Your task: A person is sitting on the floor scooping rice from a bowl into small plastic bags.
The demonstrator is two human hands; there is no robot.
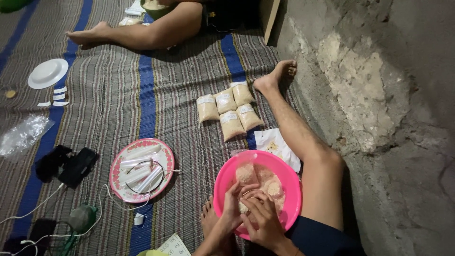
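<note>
Head view: both hands worked inside pink basin [290, 189] on striped mat [118, 109]. Left hand [233, 205] & right hand [261, 219] pinched small clear bag [246, 171] of pale grain, grip closed on it. Risk: bag tipping, grain spilling over rim. Wall close at right; open mat left, filled packets [228, 110] ahead.

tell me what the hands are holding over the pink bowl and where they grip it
Both hands, left and right, pinch a small clear bag of pale grains over the pink bowl, seemingly near its lower end; the exact grip is hidden by the fingers.
</note>
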